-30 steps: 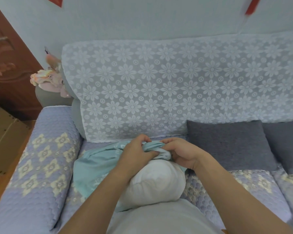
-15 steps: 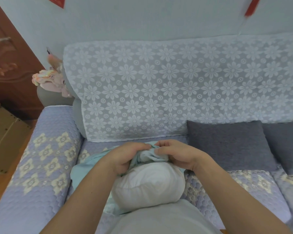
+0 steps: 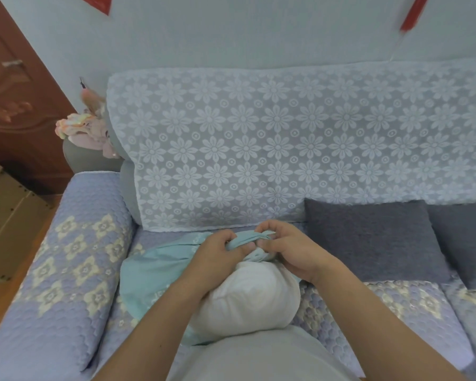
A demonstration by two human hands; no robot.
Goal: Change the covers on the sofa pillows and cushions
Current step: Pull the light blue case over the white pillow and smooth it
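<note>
Head view: we see the left hand [image 3: 217,253] and right hand [image 3: 289,250] both pinching the bunched teal cover [image 3: 160,268] over the white pillow insert [image 3: 245,301], on the sofa seat [image 3: 390,306].

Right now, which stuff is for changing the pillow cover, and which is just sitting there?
For the job: left hand, right hand, teal cover, white pillow.

Just there: two grey cushions, lace throw, cardboard box.

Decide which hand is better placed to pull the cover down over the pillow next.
Left, probably. The left hand grips the cover on the side where its loose cloth lies; the right hand pinches only the bunched edge above the pillow.
</note>
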